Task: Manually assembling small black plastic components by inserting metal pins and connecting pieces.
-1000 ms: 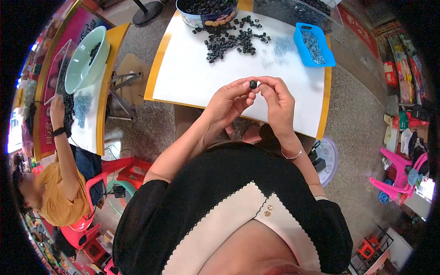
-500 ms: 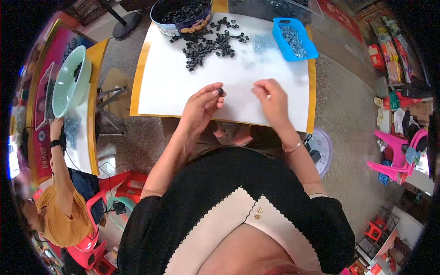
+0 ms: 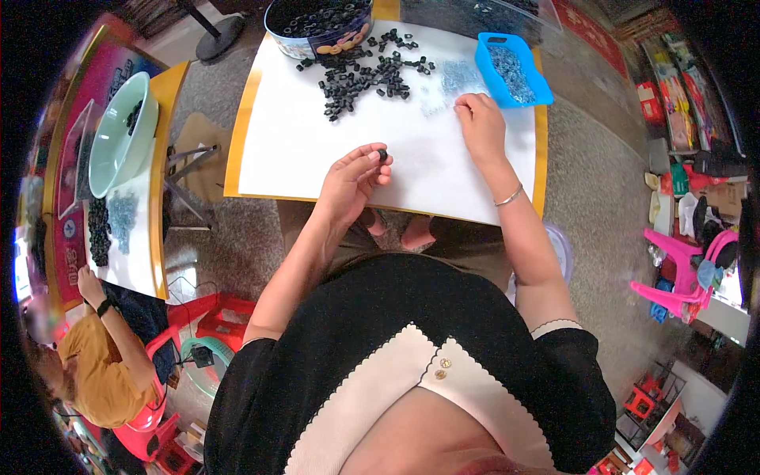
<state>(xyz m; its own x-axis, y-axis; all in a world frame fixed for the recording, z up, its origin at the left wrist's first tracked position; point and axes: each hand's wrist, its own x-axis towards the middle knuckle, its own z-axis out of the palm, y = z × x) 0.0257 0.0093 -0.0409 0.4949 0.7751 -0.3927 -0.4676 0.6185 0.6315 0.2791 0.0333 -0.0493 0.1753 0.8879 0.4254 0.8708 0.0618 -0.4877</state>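
Observation:
My left hand (image 3: 355, 179) is closed over the near part of the white-topped table (image 3: 293, 158), pinching a small black cylindrical piece (image 3: 383, 155) between thumb and fingers. Farther out and to the right, my right hand (image 3: 482, 127) has its fingertips pressed together at the edge of some scattered tiny clear bits (image 3: 461, 77); whatever is between them is too small to see. Beyond my left hand lies a loose pile of black pieces (image 3: 342, 91). A blue tray (image 3: 538, 89) of clear bits stands just past my right hand.
A round tin (image 3: 290, 46) of black pieces sits at the far left of the table, a clear bin (image 3: 443, 14) at the back. Leftward, a co-worker (image 3: 103, 364) sits at another table with a pale green basin (image 3: 103, 166). A pink stool (image 3: 677, 261) stands right.
My right hand has moved away from me to the scattered clear bits. My left hand still holds the black piece in about the same place. The co-worker's hand has drawn back from the basin.

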